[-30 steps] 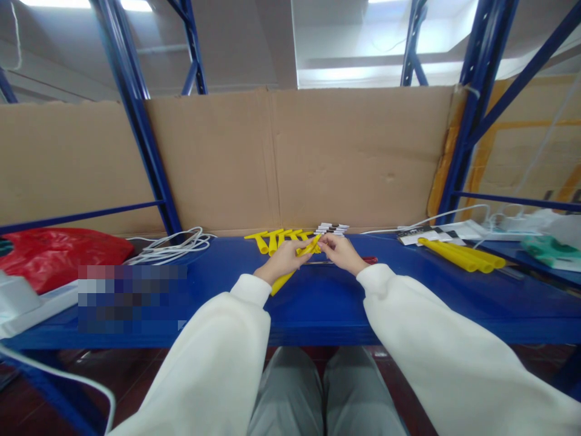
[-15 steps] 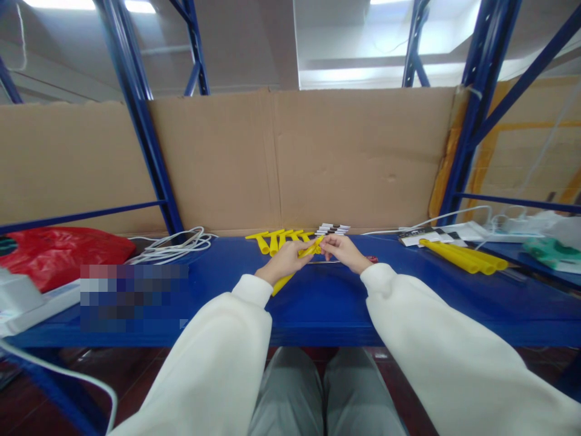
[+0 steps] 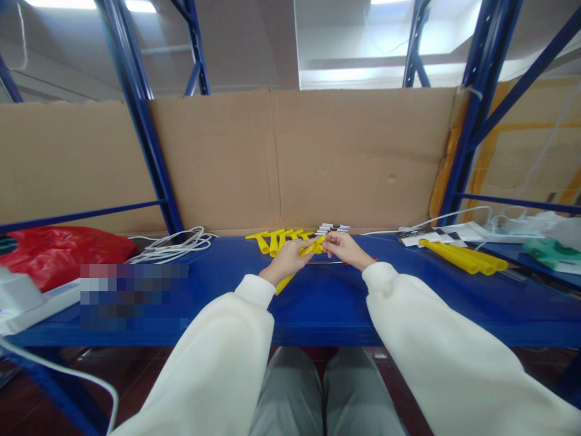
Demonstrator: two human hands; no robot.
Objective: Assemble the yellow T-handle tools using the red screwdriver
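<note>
- Left hand (image 3: 290,259) and the yellow T-shaped piece (image 3: 312,248) in it have shifted slightly to the right since the frame half a second ago; the row of yellow T-shaped pieces (image 3: 273,244) behind lies as it did.
- The left fingers are curled around the held piece, thumb along its crossbar, with the tapered stem slanting out below the palm towards the front edge of the blue shelf (image 3: 318,309).
- The right hand (image 3: 345,247) has its fingertips bunched at the crossbar's far end; whether they pinch the piece itself or something small I cannot tell.
- The held piece sits between both hands, over the middle of the shelf; whether the stem touches the surface is unclear.
- Likeliest trouble, I judge: the smooth, round crossbar could twist in the left grip if the right fingertips push off-axis.
- A small part, if the right fingers have one, could slip and roll beneath the hands, where the view is blocked.
- White-and-black pieces (image 3: 333,228) lie just behind the fingers, so a forward slip could scatter them.
- The red-handled tool (image 3: 331,263), its thin shaft partly under the hands, could be knocked by a dropping wrist.
</note>
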